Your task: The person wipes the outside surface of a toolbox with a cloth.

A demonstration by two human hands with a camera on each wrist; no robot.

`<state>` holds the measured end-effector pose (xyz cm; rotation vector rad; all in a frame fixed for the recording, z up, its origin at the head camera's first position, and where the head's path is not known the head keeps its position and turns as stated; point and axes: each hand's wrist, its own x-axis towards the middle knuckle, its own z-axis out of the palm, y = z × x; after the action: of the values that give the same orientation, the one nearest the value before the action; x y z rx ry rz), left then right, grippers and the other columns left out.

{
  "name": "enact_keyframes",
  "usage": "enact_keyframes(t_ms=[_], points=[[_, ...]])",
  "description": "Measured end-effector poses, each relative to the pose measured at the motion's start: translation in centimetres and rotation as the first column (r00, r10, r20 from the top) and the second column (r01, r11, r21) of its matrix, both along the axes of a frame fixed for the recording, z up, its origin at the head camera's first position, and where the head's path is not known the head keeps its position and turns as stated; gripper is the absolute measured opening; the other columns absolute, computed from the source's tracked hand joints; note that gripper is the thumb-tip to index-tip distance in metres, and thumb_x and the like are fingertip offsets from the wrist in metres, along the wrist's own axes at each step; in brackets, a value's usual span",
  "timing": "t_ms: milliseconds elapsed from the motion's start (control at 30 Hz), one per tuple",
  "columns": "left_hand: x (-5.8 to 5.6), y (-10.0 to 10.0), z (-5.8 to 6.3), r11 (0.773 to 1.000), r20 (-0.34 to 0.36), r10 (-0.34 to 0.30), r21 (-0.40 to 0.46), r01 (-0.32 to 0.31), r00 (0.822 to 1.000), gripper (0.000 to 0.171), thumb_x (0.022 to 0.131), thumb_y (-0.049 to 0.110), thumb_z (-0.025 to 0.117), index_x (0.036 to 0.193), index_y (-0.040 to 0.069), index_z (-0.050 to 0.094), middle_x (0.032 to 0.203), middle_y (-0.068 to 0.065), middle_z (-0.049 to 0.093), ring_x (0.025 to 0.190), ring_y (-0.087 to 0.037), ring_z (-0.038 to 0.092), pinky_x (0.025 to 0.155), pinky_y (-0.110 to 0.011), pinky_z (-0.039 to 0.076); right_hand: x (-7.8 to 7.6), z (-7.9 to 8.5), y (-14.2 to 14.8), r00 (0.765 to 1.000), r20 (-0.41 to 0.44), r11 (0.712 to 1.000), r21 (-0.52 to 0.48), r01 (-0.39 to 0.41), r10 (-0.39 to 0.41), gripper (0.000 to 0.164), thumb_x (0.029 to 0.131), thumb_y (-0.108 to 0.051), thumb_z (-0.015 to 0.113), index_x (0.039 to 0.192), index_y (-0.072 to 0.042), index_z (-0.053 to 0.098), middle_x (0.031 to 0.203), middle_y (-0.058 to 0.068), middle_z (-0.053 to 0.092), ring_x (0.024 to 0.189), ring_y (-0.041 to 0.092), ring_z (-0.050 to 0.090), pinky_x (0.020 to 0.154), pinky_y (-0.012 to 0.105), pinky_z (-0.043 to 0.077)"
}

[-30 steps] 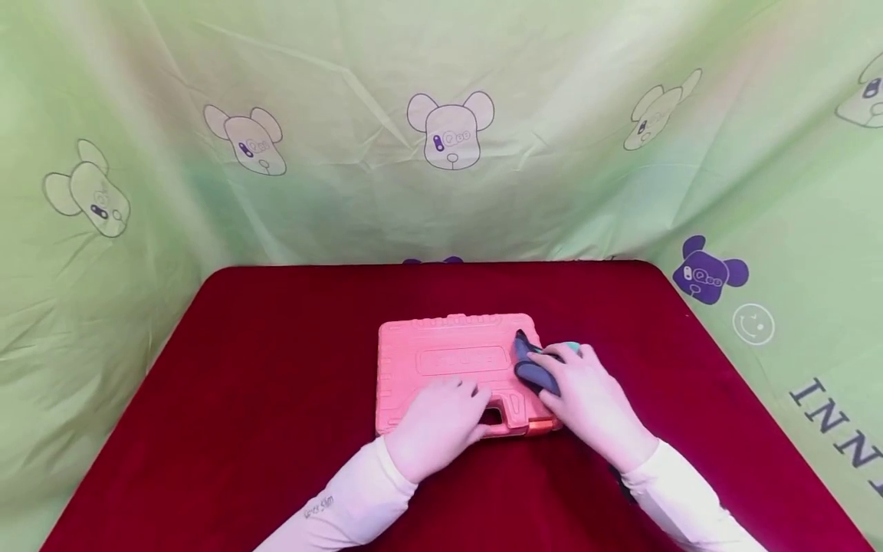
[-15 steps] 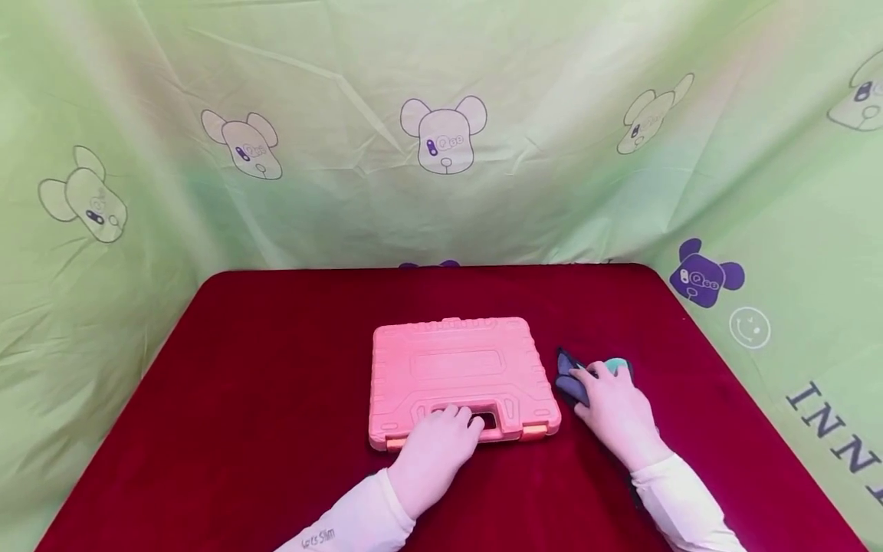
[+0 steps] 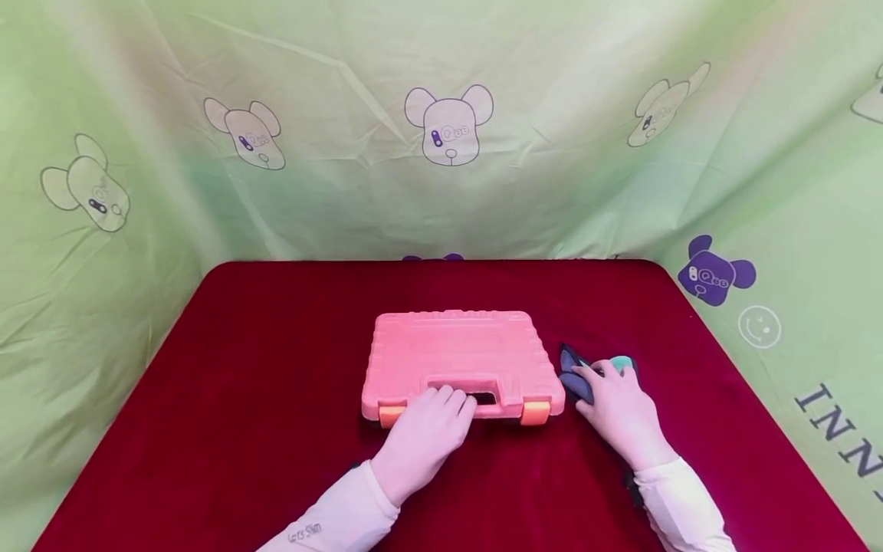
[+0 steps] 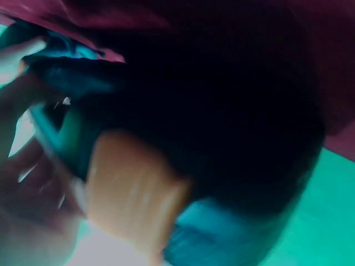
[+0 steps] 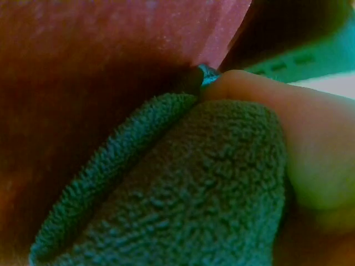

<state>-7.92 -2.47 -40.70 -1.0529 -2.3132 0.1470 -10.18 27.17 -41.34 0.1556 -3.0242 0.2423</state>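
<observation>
In the head view a pink plastic carrying case (image 3: 455,345) lies mid-table, its two orange latches (image 3: 535,412) facing the person. My left hand (image 3: 424,433) has its fingers curled through the handle opening and grips the handle. The case's front edge looks raised a little off the table. The left wrist view is dark and blurred, with an orange latch (image 4: 133,188) close up beside the hand (image 4: 28,183). To the right of the case, my right hand (image 3: 624,414) holds a folded dark grey-blue fuzzy cloth (image 3: 576,386) with a teal part; its thick pile (image 5: 188,188) fills the right wrist view.
Dark red cloth covers the table (image 3: 276,345). A light green curtain (image 3: 345,192) printed with bear heads surrounds its back and sides.
My right hand has carried the fuzzy cloth off the case lid to the table on the right. My left hand has taken hold of the handle, and the case's front has tilted up.
</observation>
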Motion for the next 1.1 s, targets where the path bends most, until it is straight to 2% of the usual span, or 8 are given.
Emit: enact_keyframes(t_ms=[167, 333, 433, 567, 733, 900, 1000, 1100], points=[[-1.5, -0.7, 1.5, 0.994, -0.139, -0.037, 0.095, 0.051, 0.990, 0.029, 0.091, 0.004, 0.045, 0.110, 0.005, 0.066, 0.088, -0.002, 0.068, 0.078, -0.020, 0.059, 0.070, -0.028, 0.051, -0.1, -0.1, 0.1, 1.000, -0.015, 1.000, -0.016, 0.008, -0.009, 0.049, 0.075, -0.017, 0.076, 0.122, -0.007, 0.066, 0.114, 0.026, 0.059, 0.102, 0.048, 0.048, 0.058, 0.062, 0.056], [-3.2, -1.0, 2.9, 0.992, -0.219, -0.006, 0.122, 0.034, 0.976, 0.034, 0.096, 0.003, 0.037, 0.113, 0.005, 0.066, 0.093, -0.003, 0.070, 0.079, -0.022, 0.059, 0.075, -0.030, 0.050, -0.2, -0.1, 0.1, 1.000, -0.001, 1.000, -0.023, 0.015, -0.015, 0.048, 0.075, -0.017, 0.075, 0.122, -0.008, 0.067, 0.114, 0.024, 0.060, 0.101, 0.047, 0.048, 0.057, 0.061, 0.055], [-4.1, -0.9, 3.6, 0.991, -0.230, 0.016, 0.135, 0.015, 0.973, 0.029, 0.095, 0.004, 0.041, 0.112, 0.005, 0.066, 0.094, -0.004, 0.070, 0.080, -0.023, 0.059, 0.076, -0.032, 0.048, -0.1, -0.1, 0.1, 1.000, 0.019, 0.999, -0.026, 0.021, -0.021, 0.048, 0.076, -0.018, 0.074, 0.123, -0.008, 0.066, 0.115, 0.024, 0.060, 0.101, 0.046, 0.048, 0.057, 0.060, 0.056], [-5.9, -0.7, 4.3, 0.984, -0.215, 0.024, 0.177, 0.015, 0.976, 0.024, 0.093, 0.002, 0.046, 0.110, 0.002, 0.064, 0.097, -0.007, 0.069, 0.087, -0.024, 0.061, 0.080, -0.033, 0.052, -0.1, 0.1, 0.1, 0.999, 0.022, 0.999, -0.028, 0.025, -0.025, 0.048, 0.077, -0.018, 0.072, 0.124, -0.008, 0.066, 0.115, 0.024, 0.059, 0.101, 0.046, 0.048, 0.055, 0.059, 0.056], [-8.9, -0.4, 5.7, 0.980, -0.212, 0.036, 0.201, 0.008, 0.977, 0.024, 0.094, -0.001, 0.045, 0.111, 0.000, 0.062, 0.099, -0.009, 0.068, 0.092, -0.025, 0.060, 0.086, -0.036, 0.055, -0.3, 0.3, 0.3, 1.000, 0.001, 0.999, -0.032, 0.023, -0.023, 0.047, 0.078, -0.017, 0.071, 0.124, -0.008, 0.066, 0.115, 0.024, 0.060, 0.102, 0.046, 0.048, 0.054, 0.059, 0.055], [-11.6, -0.8, 6.7, 0.979, -0.243, 0.066, 0.202, -0.016, 0.968, 0.021, 0.095, 0.002, 0.046, 0.109, 0.001, 0.061, 0.098, -0.009, 0.068, 0.090, -0.026, 0.059, 0.083, -0.038, 0.052, -0.4, 0.1, 0.3, 1.000, -0.005, 0.999, -0.029, 0.014, -0.014, 0.046, 0.078, -0.017, 0.071, 0.123, -0.010, 0.067, 0.116, 0.023, 0.060, 0.103, 0.046, 0.048, 0.053, 0.058, 0.055], [-12.2, -1.1, 7.1, 0.980, -0.276, 0.061, 0.200, -0.005, 0.959, 0.019, 0.093, 0.001, 0.049, 0.106, 0.001, 0.063, 0.096, -0.009, 0.070, 0.087, -0.026, 0.061, 0.082, -0.038, 0.053, -0.1, -0.1, 0.4, 1.000, 0.006, 1.000, -0.029, 0.010, -0.010, 0.047, 0.078, -0.017, 0.071, 0.124, -0.010, 0.067, 0.117, 0.023, 0.060, 0.104, 0.046, 0.048, 0.054, 0.058, 0.055], [-12.2, -1.1, 7.8, 0.981, -0.275, 0.051, 0.194, 0.004, 0.960, 0.018, 0.092, 0.000, 0.049, 0.103, 0.002, 0.064, 0.092, -0.009, 0.071, 0.083, -0.025, 0.062, 0.079, -0.036, 0.055, 0.1, -0.2, 0.5, 1.000, 0.009, 1.000, -0.028, 0.014, -0.014, 0.047, 0.078, -0.017, 0.071, 0.124, -0.009, 0.067, 0.117, 0.023, 0.060, 0.104, 0.046, 0.048, 0.054, 0.057, 0.056]])
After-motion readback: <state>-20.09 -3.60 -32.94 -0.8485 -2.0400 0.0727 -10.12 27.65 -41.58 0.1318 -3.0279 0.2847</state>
